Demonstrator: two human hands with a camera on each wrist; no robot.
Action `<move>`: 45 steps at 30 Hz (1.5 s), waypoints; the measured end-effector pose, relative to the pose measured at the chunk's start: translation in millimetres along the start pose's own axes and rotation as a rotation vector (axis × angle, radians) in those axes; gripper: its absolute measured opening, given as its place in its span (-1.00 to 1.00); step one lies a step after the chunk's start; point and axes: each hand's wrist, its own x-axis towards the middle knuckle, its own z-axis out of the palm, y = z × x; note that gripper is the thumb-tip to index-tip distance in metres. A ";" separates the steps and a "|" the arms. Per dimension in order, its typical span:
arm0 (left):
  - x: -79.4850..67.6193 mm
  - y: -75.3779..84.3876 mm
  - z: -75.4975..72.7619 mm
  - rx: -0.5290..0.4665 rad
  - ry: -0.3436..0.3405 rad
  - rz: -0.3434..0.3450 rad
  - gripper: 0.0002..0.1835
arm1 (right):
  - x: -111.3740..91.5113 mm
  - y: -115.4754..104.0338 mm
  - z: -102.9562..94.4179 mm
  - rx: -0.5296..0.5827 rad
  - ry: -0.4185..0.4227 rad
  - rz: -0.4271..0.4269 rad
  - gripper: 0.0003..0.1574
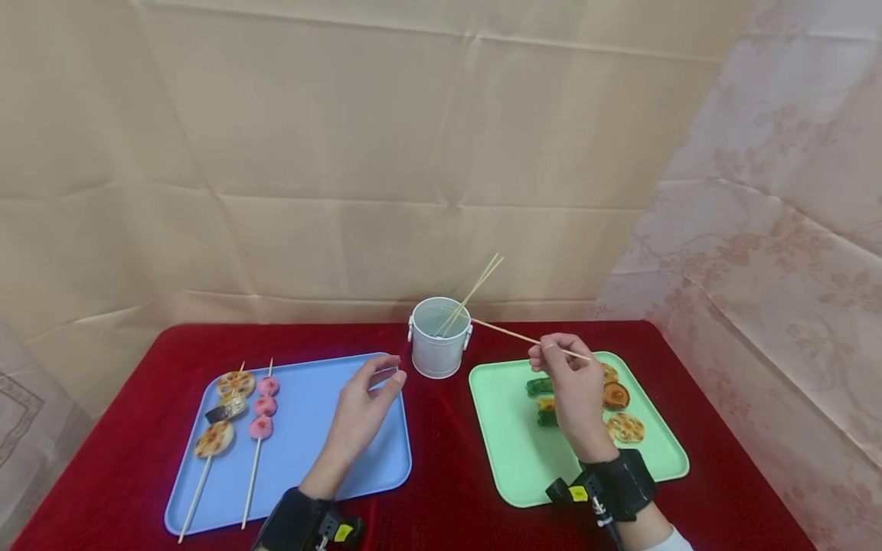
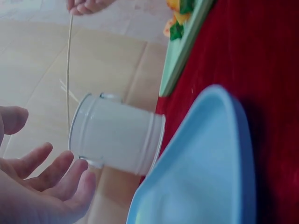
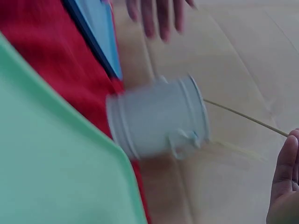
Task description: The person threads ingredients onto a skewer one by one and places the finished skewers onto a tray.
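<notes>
My right hand (image 1: 577, 386) pinches a thin bamboo skewer (image 1: 506, 331) over the green tray (image 1: 499, 459). The skewer slants left to the rim of a small white bucket (image 1: 437, 356); I cannot tell whether its tip is inside. Several bare skewers (image 1: 482, 281) lean out of that bucket. Above the right part of the blue tray (image 1: 310, 398), my left hand (image 1: 361, 409) is raised with loosely bent fingers and holds nothing. In the left wrist view the left fingers (image 2: 70, 179) appear near the bucket, with no clear contact.
Two loaded skewers lie on the blue tray: one with lotus root slices (image 1: 215, 439) and a dark piece, one with pink balls (image 1: 262, 427). On the green tray are green pieces (image 1: 539, 386), a mushroom (image 1: 616, 396) and lotus slices (image 1: 625, 428), partly behind my right hand.
</notes>
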 end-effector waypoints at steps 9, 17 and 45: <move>-0.7 5.9 5.9 -0.187 -0.060 -0.066 -0.47 | -25.2 13.0 22.0 0.046 -0.132 0.066 -0.77; -2.0 8.2 13.4 -0.531 -0.108 -0.177 -0.49 | -36.3 25.7 33.5 0.093 -0.238 0.107 -0.92; 1.3 11.6 20.8 -0.782 0.052 -0.237 -0.63 | -42.1 36.6 40.8 -0.325 -0.336 0.123 -0.60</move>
